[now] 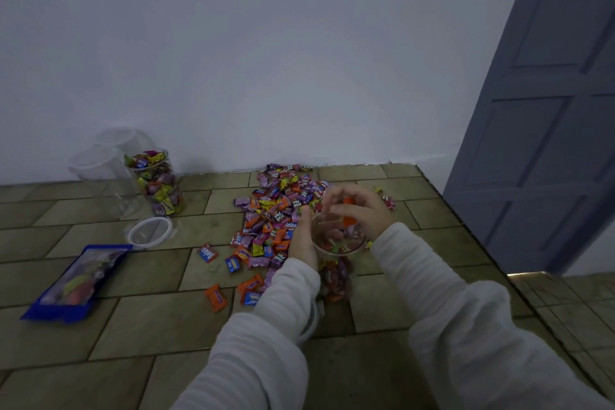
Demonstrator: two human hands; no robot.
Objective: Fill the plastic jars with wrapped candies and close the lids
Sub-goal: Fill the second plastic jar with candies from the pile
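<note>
Tiled floor point(149, 326) carries the whole job, and it's spread wide: the big heap of wrapped candies point(278, 209) lies loose by the wall, right within arm's reach, so feeding the jar is a short trip. Off to the left stand the other plastic jars point(100, 173), one filled jar point(156, 183) among them showing no lid on top, a loose lid point(150, 232) lying flat just in front, and a blue bag point(75, 283) nearer the camera. Front and centre is the open jar point(336, 249), partly filled, held tilted toward the person, I'd judge, so the mouth faces the feeding hand. Left hand point(303, 239) steadies it, fingers wrapped round the side, sleeve low along the floor. Right hand point(357, 213) hangs over the mouth, wrist bent down, fingertips pinching an orange candy point(348, 212) right above the rim. Looks like a drop is coming; lids come later.
</note>
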